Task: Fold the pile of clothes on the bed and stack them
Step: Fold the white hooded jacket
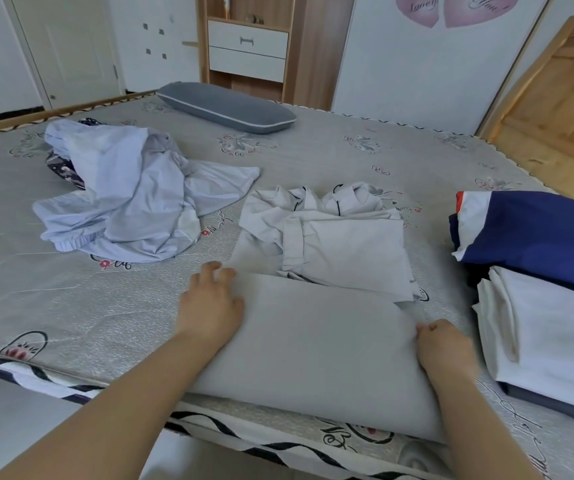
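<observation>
Grey garment point(316, 344): nearest, lying flat at the bed's near edge, both hands on it.
Bed point(313, 150): patterned mattress carrying everything.
Unfolded pile point(133, 195): pale blue clothes, far left.
Folded stack point(538, 289): navy and white, right.
Left hand point(211, 301): fingers spread, pressing the garment's far-left corner.
Right hand point(443, 344): fingers curled, pinching its right edge.
</observation>
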